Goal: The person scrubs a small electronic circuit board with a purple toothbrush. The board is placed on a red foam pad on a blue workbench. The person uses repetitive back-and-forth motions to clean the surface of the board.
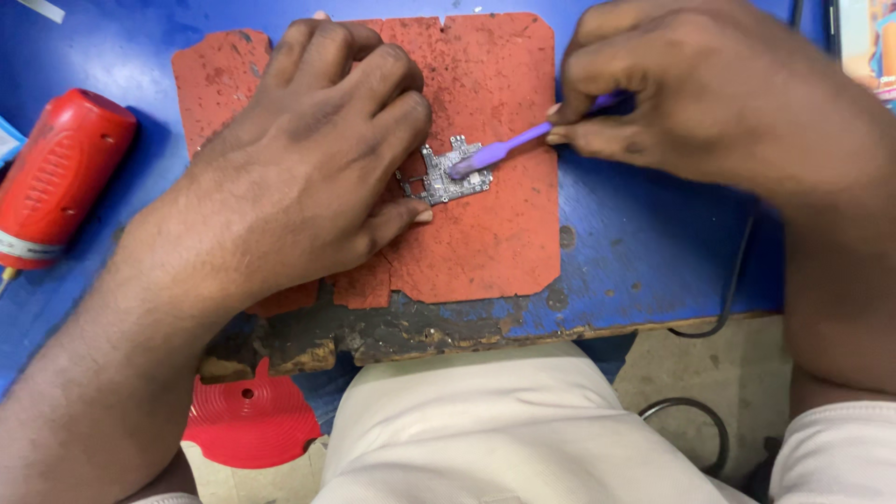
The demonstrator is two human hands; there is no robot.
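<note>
A blue table (644, 243) is filling the upper part of the head view, its near edge (420, 336) chipped and worn down to bare, dark material. A worn red mat (495, 233), speckled and torn along its lower left corner, is lying flat on the table. Below the edge, a grey floor (691, 373) is showing with a dark cable (719, 308) looping down across it, and the person's pale clothing is filling the bottom of the view. A red tool (56, 177) with a ribbed body is lying at the left side of the table, well apart from the mat's middle, and a red ridged disc (250, 420) is sitting below the table edge at the lower left. A small silver circuit board (446, 173) is resting on the mat near its centre. The left hand (308, 159) is lying palm down over the mat, its fingers curled and its fingertips pressing at the left edge of the circuit board, with the thumb reaching in just below it; the hand is closing on nothing, only pinning the board in place. The right hand (709, 93) is pinching the handle of a purple brush (499, 154) tightly between thumb and fingers, and the brush head is touching the top of the circuit board.
</note>
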